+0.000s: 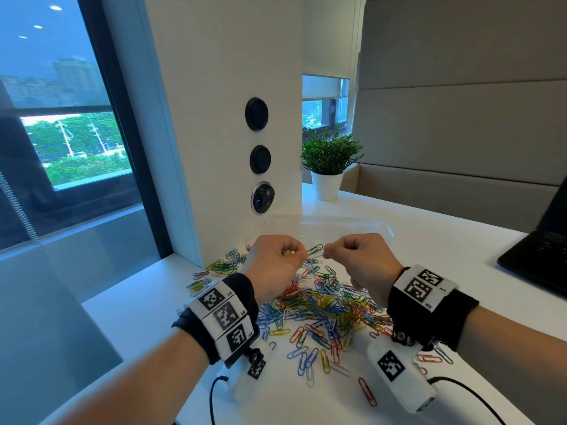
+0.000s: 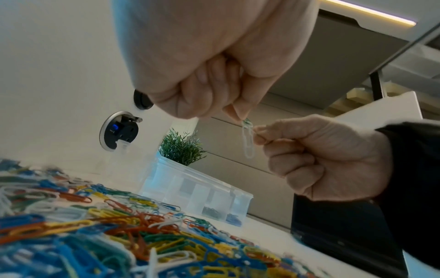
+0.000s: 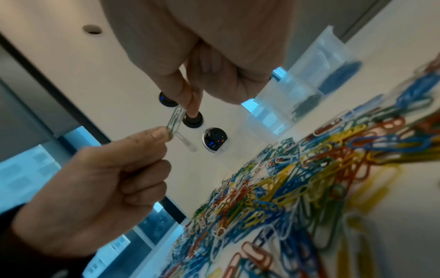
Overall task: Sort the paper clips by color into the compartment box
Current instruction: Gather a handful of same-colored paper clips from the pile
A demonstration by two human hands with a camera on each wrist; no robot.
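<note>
Both hands are raised above the clip pile [image 1: 319, 305], each grip a fingertip pinch: the left hand [image 1: 276, 268] holds a green clip [image 1: 315, 249], the right hand [image 1: 365, 262] a white clip [image 2: 247, 143] linked to it. Behind the pile on the table [image 1: 429, 228] stands the clear compartment box [image 2: 197, 190].

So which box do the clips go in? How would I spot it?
Find the white pillar with round black sockets at the back of the white desk. Just beyond the colourful pile of paper clips lies the compartment box. Unlike the white plant pot and black laptop nearby, it is see-through plastic split into little sections.
</note>
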